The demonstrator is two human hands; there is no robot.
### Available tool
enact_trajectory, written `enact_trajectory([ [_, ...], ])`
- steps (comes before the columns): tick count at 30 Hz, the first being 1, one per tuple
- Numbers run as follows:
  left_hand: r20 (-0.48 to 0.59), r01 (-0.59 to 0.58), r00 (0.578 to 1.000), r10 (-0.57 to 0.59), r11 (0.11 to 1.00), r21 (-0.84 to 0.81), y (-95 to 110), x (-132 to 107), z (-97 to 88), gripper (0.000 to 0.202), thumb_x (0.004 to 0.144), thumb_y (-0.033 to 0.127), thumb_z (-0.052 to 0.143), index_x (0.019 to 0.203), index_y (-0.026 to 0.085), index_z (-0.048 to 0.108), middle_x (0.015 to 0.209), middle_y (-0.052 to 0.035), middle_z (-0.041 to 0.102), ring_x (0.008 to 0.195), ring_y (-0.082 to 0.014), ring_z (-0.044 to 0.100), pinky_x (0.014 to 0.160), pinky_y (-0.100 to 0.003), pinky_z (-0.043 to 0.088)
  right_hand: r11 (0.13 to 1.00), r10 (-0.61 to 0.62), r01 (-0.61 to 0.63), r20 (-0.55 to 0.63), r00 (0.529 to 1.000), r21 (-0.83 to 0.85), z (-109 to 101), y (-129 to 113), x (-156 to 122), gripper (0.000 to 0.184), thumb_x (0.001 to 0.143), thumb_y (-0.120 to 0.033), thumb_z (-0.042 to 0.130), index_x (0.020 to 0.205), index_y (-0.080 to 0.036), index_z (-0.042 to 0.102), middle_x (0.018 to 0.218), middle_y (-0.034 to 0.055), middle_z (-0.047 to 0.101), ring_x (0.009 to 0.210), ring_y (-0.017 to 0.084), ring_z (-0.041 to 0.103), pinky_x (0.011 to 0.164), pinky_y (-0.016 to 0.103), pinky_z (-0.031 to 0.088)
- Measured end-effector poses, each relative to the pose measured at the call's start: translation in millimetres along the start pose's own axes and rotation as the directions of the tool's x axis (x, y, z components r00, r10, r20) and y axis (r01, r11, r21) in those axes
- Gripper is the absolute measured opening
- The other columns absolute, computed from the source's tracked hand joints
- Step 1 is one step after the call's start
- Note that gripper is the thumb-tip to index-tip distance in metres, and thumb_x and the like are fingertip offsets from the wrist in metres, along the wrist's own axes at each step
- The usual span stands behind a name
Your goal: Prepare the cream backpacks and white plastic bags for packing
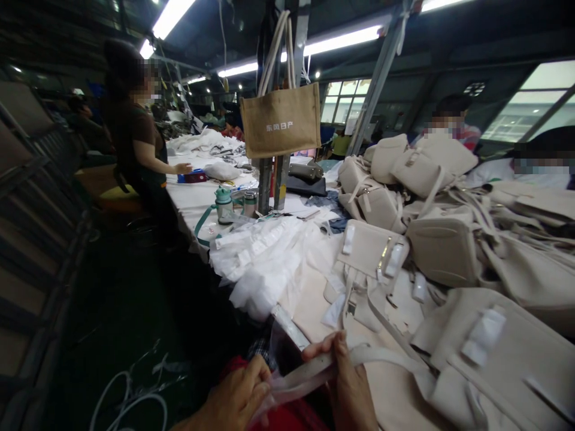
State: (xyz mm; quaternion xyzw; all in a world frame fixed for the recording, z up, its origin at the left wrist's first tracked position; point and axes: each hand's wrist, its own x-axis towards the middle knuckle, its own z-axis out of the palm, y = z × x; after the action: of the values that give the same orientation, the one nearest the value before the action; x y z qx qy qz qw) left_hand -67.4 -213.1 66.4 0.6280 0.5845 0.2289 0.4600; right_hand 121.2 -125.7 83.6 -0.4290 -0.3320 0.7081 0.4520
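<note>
Cream bag strap (pixel 309 374) runs between my two hands, low in the view, with some clear plastic film around its left end. My left hand (pixel 242 389) is closed on that left end, fingers curled over it. My right hand (pixel 348 380) pinches the strap further along, thumb on top. From there the strap curves right toward a cream handbag (pixel 507 347) lying on the table, its fittings wrapped in white paper. Another cream bag piece (pixel 368 245) with a gold zip and wrapped fittings lies just beyond my right hand.
Cream handbags (pixel 431 161) are heaped at the right. White wrapping sheets (pixel 269 257) cover the table's near left part, with a green bottle (pixel 223 203) behind. A tan tote (pixel 281 120) hangs from a post. One person (pixel 135 131) stands at left; others sit beyond the heap.
</note>
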Motion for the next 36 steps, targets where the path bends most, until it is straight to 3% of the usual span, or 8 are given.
enact_trajectory([
  [9,-0.162,-0.029,0.986,0.04,0.997,0.072,13,24,10.4,0.03,0.098,0.041,0.022,0.096,0.021,0.045,0.074,-0.0004,0.058,0.069,-0.0173,0.056,0.064,-0.027,0.037,0.976,-0.212,0.215,-0.063,0.975,0.035,17,12,5,0.047,0.089,-0.061,0.049,0.064,-0.021,0.047,0.072,0.003,0.069,0.069,0.017,0.061,0.065,0.027,0.046],
  [15,-0.3,-0.001,0.954,0.028,0.996,0.091,12,25,16.1,0.034,0.098,0.043,0.017,0.096,0.022,0.044,0.075,-0.0027,0.059,0.066,-0.0185,0.058,0.062,-0.027,0.038,0.947,-0.07,0.072,-0.017,0.997,0.312,23,-6,11,0.043,0.081,-0.058,0.064,0.101,-0.02,0.055,0.097,0.0071,0.072,0.098,0.025,0.066,0.09,0.041,0.05],
  [19,-0.359,-0.023,0.933,0.036,0.999,0.04,22,29,17.6,0.033,0.098,0.042,0.018,0.097,0.022,0.044,0.075,-0.0032,0.06,0.067,-0.018,0.059,0.061,-0.026,0.039,0.98,-0.132,0.126,0.026,0.991,0.156,35,4,5,0.05,0.084,-0.065,0.055,0.105,-0.02,0.055,0.108,0.0108,0.07,0.106,0.029,0.064,0.099,0.046,0.045],
  [24,-0.386,-0.064,0.921,0.055,0.998,-0.011,21,31,17.9,0.03,0.098,0.043,0.021,0.093,0.022,0.043,0.076,-0.0027,0.058,0.067,-0.0167,0.057,0.062,-0.026,0.04,0.954,-0.241,0.261,0.141,0.96,-0.149,27,20,-6,0.046,0.084,-0.065,0.052,0.098,-0.023,0.064,0.107,0.0078,0.069,0.103,0.027,0.062,0.091,0.039,0.047],
  [27,-0.358,-0.025,0.934,0.021,1.0,-0.006,15,26,16.7,0.029,0.098,0.041,0.019,0.095,0.022,0.041,0.062,0.0021,0.052,0.056,-0.0165,0.055,0.057,-0.026,0.037,0.946,-0.177,0.194,0.087,0.98,-0.26,4,21,-7,0.049,0.075,-0.063,0.065,0.099,-0.02,0.067,0.101,0.0079,0.07,0.099,0.026,0.063,0.086,0.036,0.05],
  [29,-0.343,0.01,0.94,0.003,0.999,0.039,13,21,15.4,0.026,0.098,0.037,0.019,0.095,0.022,0.04,0.056,0.0042,0.049,0.05,-0.0169,0.052,0.054,-0.026,0.035,0.966,-0.033,0.03,-0.006,0.999,-0.258,-12,21,-6,0.052,0.068,-0.063,0.072,0.091,-0.017,0.067,0.082,0.0076,0.071,0.079,0.025,0.066,0.067,0.033,0.053],
  [32,-0.347,0.048,0.938,0.001,0.99,0.132,12,15,15.0,0.023,0.098,0.031,0.019,0.094,0.023,0.04,0.061,0.0023,0.053,0.053,-0.0176,0.055,0.054,-0.027,0.034,0.969,0.123,-0.132,-0.058,0.991,-0.208,-23,29,-5,0.052,0.062,-0.063,0.076,0.076,-0.015,0.063,0.055,0.0018,0.062,0.042,0.015,0.053,0.038,0.024,0.037],
  [36,-0.323,0.053,0.946,0.0,0.987,0.154,2,13,20.8,0.025,0.097,0.029,0.016,0.094,0.023,0.04,0.066,0.0003,0.058,0.06,-0.0184,0.061,0.057,-0.026,0.035,0.993,0.012,-0.01,0.019,1.0,-0.114,-3,61,-14,0.05,0.061,-0.06,0.078,0.075,-0.013,0.066,0.052,0.0025,0.062,0.042,0.013,0.051,0.042,0.023,0.038],
])
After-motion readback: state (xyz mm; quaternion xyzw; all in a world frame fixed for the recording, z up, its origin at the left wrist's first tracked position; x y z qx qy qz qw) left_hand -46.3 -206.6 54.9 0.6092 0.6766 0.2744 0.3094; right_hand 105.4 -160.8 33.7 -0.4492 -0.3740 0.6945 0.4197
